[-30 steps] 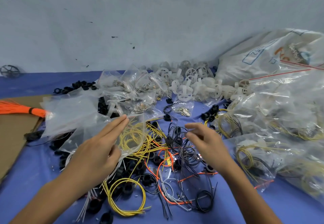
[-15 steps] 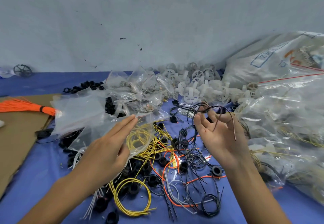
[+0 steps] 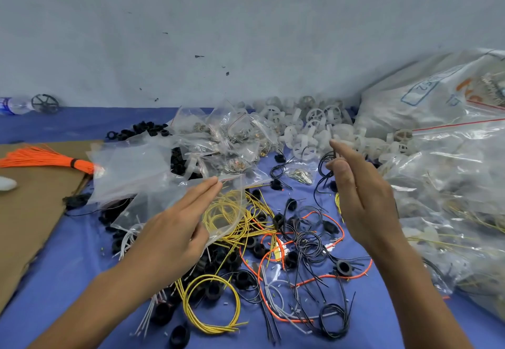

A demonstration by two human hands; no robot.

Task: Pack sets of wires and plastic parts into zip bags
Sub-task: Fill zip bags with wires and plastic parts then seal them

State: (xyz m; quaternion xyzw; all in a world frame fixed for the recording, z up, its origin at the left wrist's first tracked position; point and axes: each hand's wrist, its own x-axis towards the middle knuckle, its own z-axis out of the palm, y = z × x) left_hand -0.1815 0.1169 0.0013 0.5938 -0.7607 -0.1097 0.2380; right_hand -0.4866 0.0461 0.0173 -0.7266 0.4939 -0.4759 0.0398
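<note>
**Markings.** Large white sack [image 3: 426, 102], far right: blue outlined box with printed characters and orange print, too blurred to read. Clear bottle [image 3: 12, 105], far left: blue label, not legible.

**Task items.**
- Zip bag [image 3: 229, 212], clear, with a coil of yellow wire inside. It is held up over the middle of the bench [image 3: 68, 266] by the left hand [image 3: 175, 228]. The fingers [image 3: 207, 191] lie straight along one face and the tips reach the red-lined mouth strip. The mouth is at the far end, toward the wall, and the bag's length runs back down toward the wrist, tilted.
- Black wire [image 3: 322, 176], a thin loop pinched at the fingertips of the right hand [image 3: 363, 201], which is raised just right of the bag. The loop hangs down on the left of that hand.

**Surroundings.**
- Loose yellow wire coil [image 3: 213, 305], orange wires [image 3: 273, 266] and black rings [image 3: 343, 268], tangled on the bench below both hands.
- Heap of white plastic wheels [image 3: 303, 135], at the back.
- Small bags of metal parts [image 3: 232, 140], behind the held bag.
- Empty clear bags [image 3: 131, 173], overlapping, left of it.
- Filled bags [image 3: 451, 198], piled along the right edge and partly hidden by the right hand.
- Orange wire bundle [image 3: 41, 157], banded in black, lying on cardboard [image 3: 27, 225] at left.
- Black wheel [image 3: 45, 104], beside the bottle.
</note>
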